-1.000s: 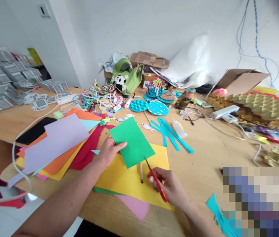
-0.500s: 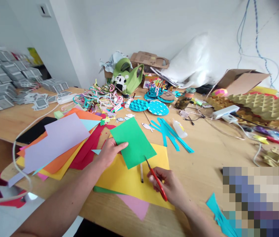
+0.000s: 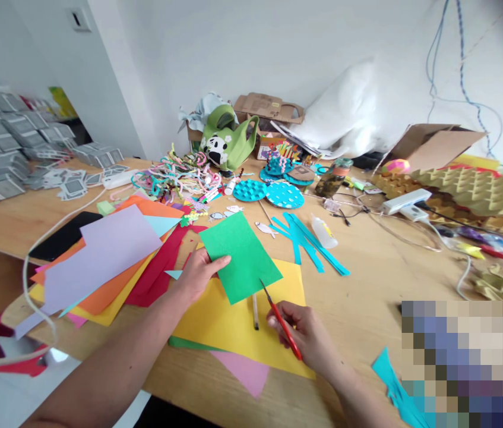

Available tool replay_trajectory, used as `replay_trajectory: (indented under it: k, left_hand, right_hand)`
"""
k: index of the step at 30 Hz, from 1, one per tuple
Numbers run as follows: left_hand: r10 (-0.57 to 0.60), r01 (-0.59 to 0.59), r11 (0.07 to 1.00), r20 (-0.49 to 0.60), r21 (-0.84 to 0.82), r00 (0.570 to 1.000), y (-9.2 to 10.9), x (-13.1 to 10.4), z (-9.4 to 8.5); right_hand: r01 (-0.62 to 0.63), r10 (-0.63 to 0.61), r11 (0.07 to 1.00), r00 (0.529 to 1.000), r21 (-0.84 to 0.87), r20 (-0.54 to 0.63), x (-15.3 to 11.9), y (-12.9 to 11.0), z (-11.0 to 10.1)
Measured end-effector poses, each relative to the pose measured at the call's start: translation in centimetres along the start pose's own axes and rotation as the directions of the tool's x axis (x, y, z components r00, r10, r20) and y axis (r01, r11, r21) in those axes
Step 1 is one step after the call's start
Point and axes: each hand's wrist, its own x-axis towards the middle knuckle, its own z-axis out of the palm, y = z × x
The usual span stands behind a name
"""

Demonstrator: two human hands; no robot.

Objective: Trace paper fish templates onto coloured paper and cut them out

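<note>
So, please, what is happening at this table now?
A person's left hand holds a green sheet above a yellow sheet. The right hand holds red-handled scissors, their blades at the green sheet's near edge; whether a cut has begun is hard to tell. Blue strips and a bottle lie beyond.
</note>
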Motion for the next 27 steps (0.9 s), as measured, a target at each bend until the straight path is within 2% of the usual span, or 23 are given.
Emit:
replay_trajectory:
  k: [7, 18, 27]
  left_hand:
    - [0.009, -0.011, 1.000, 0.126, 0.012, 0.992, -0.43, -0.29, 0.33]
    - [0.030, -0.043, 0.996, 0.143, 0.084, 0.989, -0.80, -0.18, 0.19]
    - [0.037, -0.054, 0.989, 0.123, 0.134, 0.992, -0.56, -0.32, 0.44]
  right_hand:
    - [0.009, -0.009, 1.000, 1.000, -0.001, -0.027, 0.19, 0.20, -0.04]
    - [0.031, -0.031, 0.999, 0.999, 0.009, 0.020, 0.10, 0.20, -0.17]
    - [0.021, -0.021, 1.000, 1.000, 0.011, 0.004, 0.13, -0.14, -0.08]
